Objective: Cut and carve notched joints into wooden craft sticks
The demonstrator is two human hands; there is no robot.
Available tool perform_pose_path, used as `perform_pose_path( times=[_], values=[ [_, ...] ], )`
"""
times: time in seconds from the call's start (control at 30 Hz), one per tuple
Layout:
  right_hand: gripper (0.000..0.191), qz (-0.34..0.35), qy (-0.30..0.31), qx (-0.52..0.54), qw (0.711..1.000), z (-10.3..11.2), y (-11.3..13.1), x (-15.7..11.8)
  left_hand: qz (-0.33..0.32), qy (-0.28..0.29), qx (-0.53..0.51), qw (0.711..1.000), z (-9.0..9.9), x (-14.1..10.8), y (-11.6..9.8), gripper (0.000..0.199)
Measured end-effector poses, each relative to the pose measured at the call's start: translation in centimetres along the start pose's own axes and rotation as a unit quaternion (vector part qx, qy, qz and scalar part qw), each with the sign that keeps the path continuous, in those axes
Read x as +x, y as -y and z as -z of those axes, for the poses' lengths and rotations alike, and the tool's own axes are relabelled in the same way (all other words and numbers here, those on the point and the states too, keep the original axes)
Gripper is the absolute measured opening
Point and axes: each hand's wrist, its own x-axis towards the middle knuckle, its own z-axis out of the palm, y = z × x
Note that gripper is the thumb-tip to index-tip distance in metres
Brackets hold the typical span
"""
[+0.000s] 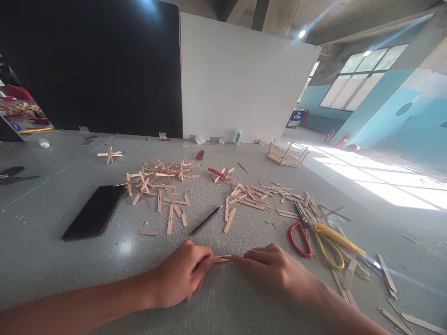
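L hand (185, 274) pinches the near end of small wood sticks (222, 258) btwn thumb & fingers; R hand (270, 267) has fingertips on the opp. end, can't tell if pinching or just pressing. Sticks sit btwn both hands, low over the grey table (139, 260). Just beyond: black pen (207, 220), lying diag. Phone (94, 211) flat to L; scissors (303, 232) to R, touching a yellow-handled tool (340, 238). Farther back, glue tube (238, 137) upright nr white panel (244, 79).
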Motion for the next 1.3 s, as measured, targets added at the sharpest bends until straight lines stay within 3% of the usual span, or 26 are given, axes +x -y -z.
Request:
perform_pose_path(
  times=[0.23,0.3,0.5,0.63,0.7,0.77,0.87,0.93,1.13,1.3],
  values=[
    [0.032,0.025,0.032,-0.183,0.982,0.0,4.7,1.1,-0.036,-0.039,0.037,0.998,-0.3,0.1,0.1,0.043],
    [0.03,0.018,0.027,-0.17,0.985,0.1,4.4,1.1,-0.036,-0.034,0.033,0.998,-0.4,0.1,0.2,0.044],
    [0.033,0.0,0.008,-0.012,1.0,-0.3,0.2,0.4,-0.003,-0.001,-0.008,1.0,-0.3,0.0,0.4,0.045],
    [0.03,-0.033,0.05,-0.028,0.998,0.4,1.3,0.6,0.004,-0.027,-0.027,0.999,-0.5,0.0,0.6,0.045],
    [0.043,-0.088,0.103,-0.011,0.991,1.1,2.4,0.5,0.009,-0.04,-0.039,0.998,-0.6,0.1,0.6,0.044],
    [0.073,-0.136,0.154,0.022,0.978,1.8,3.1,0.1,0.011,-0.044,-0.046,0.998,-0.6,0.2,0.5,0.044],
    [0.1,-0.147,0.169,0.051,0.973,2.2,3.1,-1.1,0.007,-0.044,-0.051,0.998,-0.5,0.4,0.3,0.045],
    [0.097,-0.134,0.152,0.047,0.978,2.2,2.9,-1.7,0.005,-0.048,-0.051,0.998,-0.5,0.4,0.2,0.044],
    [0.051,-0.06,0.115,-0.102,0.986,2.5,2.8,-1.8,0.012,-0.058,-0.049,0.997,-0.6,0.4,0.4,0.042],
    [0.044,-0.025,0.097,-0.119,0.988,2.4,3.2,-1.3,0.0,-0.053,-0.042,0.998,-0.5,0.2,0.4,0.042]
  ],
)
